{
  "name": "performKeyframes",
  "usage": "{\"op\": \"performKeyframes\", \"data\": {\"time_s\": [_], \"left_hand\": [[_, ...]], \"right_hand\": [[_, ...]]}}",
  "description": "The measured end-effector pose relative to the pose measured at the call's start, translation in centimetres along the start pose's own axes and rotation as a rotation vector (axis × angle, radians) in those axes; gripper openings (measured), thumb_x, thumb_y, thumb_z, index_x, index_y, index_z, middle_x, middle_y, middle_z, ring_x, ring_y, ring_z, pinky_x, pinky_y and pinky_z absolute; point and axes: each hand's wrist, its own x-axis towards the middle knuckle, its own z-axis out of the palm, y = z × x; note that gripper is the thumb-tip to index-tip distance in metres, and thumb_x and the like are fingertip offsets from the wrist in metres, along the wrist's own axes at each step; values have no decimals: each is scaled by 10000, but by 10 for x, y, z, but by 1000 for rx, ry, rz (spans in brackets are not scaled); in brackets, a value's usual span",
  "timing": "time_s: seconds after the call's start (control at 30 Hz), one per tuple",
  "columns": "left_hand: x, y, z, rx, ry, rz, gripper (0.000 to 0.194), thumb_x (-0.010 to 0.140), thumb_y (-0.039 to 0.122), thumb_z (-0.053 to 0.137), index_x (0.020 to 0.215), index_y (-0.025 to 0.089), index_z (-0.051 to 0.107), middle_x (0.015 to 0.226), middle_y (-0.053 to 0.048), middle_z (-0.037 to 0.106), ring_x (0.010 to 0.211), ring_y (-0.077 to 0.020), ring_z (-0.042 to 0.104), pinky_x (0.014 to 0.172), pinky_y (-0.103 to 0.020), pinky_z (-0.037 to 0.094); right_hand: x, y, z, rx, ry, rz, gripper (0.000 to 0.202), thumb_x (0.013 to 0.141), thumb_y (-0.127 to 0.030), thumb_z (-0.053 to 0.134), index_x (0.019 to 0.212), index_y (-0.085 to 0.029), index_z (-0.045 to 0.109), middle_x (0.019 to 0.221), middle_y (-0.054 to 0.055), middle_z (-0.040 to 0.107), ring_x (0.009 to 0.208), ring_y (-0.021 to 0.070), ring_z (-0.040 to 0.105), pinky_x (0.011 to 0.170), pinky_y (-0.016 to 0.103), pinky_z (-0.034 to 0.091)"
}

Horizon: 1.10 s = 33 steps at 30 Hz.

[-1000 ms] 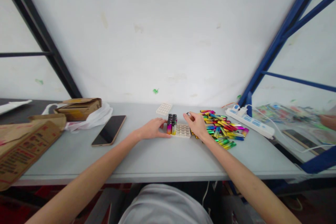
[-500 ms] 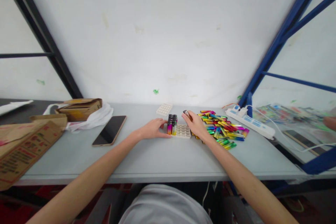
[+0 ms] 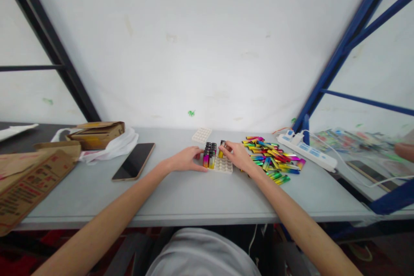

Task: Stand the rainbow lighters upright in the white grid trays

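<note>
A pale tray with round sockets (image 3: 224, 165) lies on the table before me. Upright lighters (image 3: 210, 155) with black tops and shiny coloured bodies fill its left side. My left hand (image 3: 186, 158) curves around the tray's left end, thumb along the front and fingers against the left side. Between the fingertips of my right hand (image 3: 237, 154) is a yellow lighter (image 3: 221, 150), held upright over the tray's back sockets. Whether its base sits in a socket cannot be made out. To the right lies a loose pile of shiny lighters (image 3: 274, 157).
A second pale tray (image 3: 202, 135) lies near the wall. On the left are a phone (image 3: 134, 161), a white plastic bag (image 3: 124, 143) and cardboard boxes (image 3: 42, 177). A power strip (image 3: 310, 153) runs along the right edge. Another person's fingers (image 3: 404, 151) show at far right.
My right hand has moved left with the lighter, from beside the tray to over its back sockets, and the lighter now stands upright. My left hand stays at the tray.
</note>
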Motion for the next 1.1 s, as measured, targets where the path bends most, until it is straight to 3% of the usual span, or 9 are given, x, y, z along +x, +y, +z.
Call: {"op": "performKeyframes", "data": {"time_s": [0.43, 0.63, 0.73, 0.83, 0.97, 1.1], "left_hand": [[0, -1, 2, 25, 23, 27, 587, 735, 709, 697, 945, 164, 639, 899, -44, 629, 824, -228, 584, 751, -316, 450], [0, -1, 1, 19, 15, 40, 584, 741, 709, 690, 973, 174, 646, 931, -47, 648, 851, -233, 591, 767, -313, 447], [1, 0, 1, 35, 15, 34, 592, 743, 713, 686, 980, 172, 644, 925, -47, 641, 839, -231, 585, 755, -313, 442], [1, -1, 1, 46, 16, 36, 590, 738, 721, 685, 959, 176, 640, 914, -42, 628, 835, -228, 579, 754, -311, 442], [1, -2, 1, 41, 16, 40, 589, 736, 727, 683, 945, 178, 638, 901, -38, 616, 833, -226, 572, 764, -310, 445], [0, -1, 0, 38, 3, 34, 594, 742, 727, 681, 952, 173, 639, 903, -42, 609, 825, -225, 570, 762, -312, 445]], "right_hand": [[3, 11, 10, -59, -86, -98, 293, 1013, -366, 535, 820, -166, 629, 779, 45, 686, 705, 162, 583, 679, 254, 386], [2, 7, -9, -62, -128, -151, 296, 996, -415, 559, 963, -160, 705, 901, 79, 714, 818, 188, 624, 772, 280, 442], [2, 26, -24, -73, -69, -137, 310, 1032, -369, 482, 1067, -175, 721, 1012, 94, 734, 932, 204, 653, 871, 307, 462], [4, 58, -35, -270, -13, -22, 266, 1007, -230, 496, 1051, -156, 748, 1040, 128, 737, 997, 233, 659, 939, 342, 460], [7, 90, -42, -461, -108, 86, 241, 932, -169, 594, 1105, -156, 762, 1147, 152, 729, 1084, 262, 658, 996, 360, 450], [8, 96, -43, -509, -216, 99, 224, 909, -162, 615, 1064, -181, 775, 1171, 140, 721, 1073, 261, 666, 983, 364, 458]]}}
